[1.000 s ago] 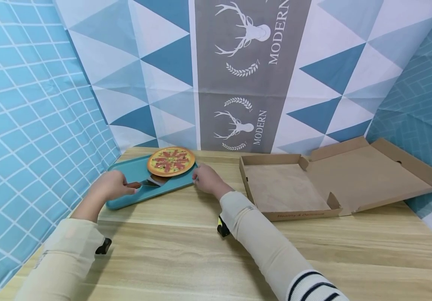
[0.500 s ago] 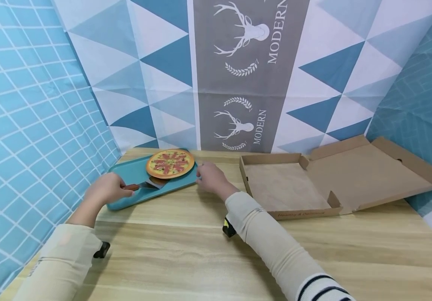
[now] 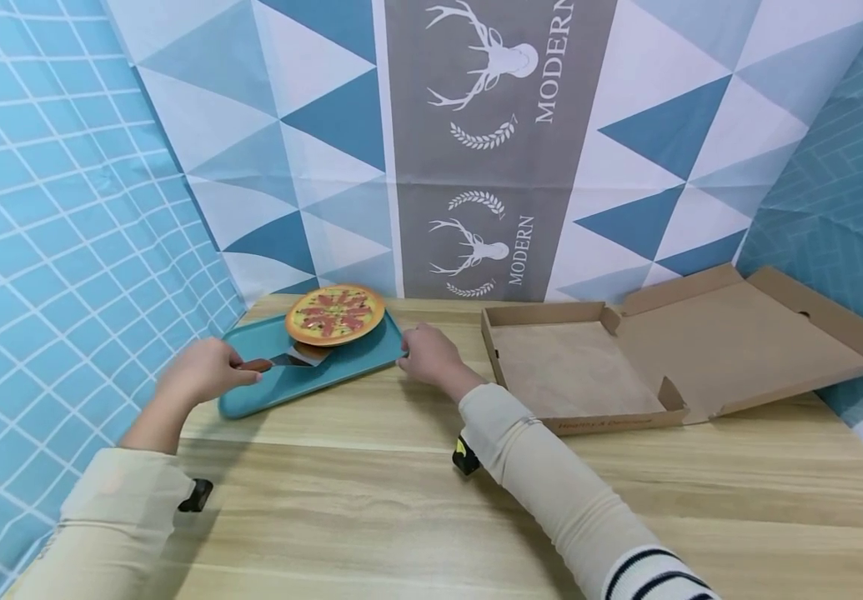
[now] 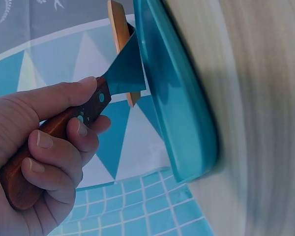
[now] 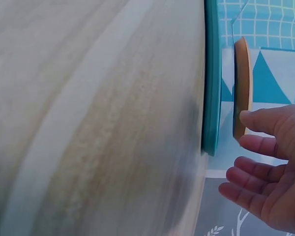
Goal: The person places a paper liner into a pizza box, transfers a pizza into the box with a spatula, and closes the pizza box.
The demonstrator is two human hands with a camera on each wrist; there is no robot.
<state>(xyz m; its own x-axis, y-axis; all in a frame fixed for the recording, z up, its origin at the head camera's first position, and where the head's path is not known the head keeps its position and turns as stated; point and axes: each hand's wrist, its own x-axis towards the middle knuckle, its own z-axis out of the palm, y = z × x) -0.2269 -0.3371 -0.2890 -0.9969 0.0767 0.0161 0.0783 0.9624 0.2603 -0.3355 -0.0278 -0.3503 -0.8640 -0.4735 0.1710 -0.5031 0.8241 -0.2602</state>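
Note:
My left hand (image 3: 198, 372) grips the brown wooden handle (image 4: 54, 130) of a turner, thumb laid along its top. The turner's flat metal blade (image 4: 126, 69) reaches under a round toy pizza (image 3: 335, 315) with red and green topping. In both wrist views the pizza, seen edge-on, stands off the teal tray (image 3: 258, 392) with a gap between them. Fingers loosely bent, my right hand (image 3: 431, 357) is beside the tray's right end and holds nothing. In the right wrist view its thumb and index fingertip overlap the pizza's edge (image 5: 243, 88).
An open cardboard pizza box (image 3: 574, 367) lies right of the tray, its lid (image 3: 746, 333) folded out to the right. Patterned cloth (image 3: 469, 150) hangs behind the wooden table (image 3: 371, 500), and blue checked cloth (image 3: 63, 208) runs close along the left side.
The pizza has shifted slightly up and left on the turner, showing more tray below it. My left hand has drawn a little left; my right hand has moved slightly right.

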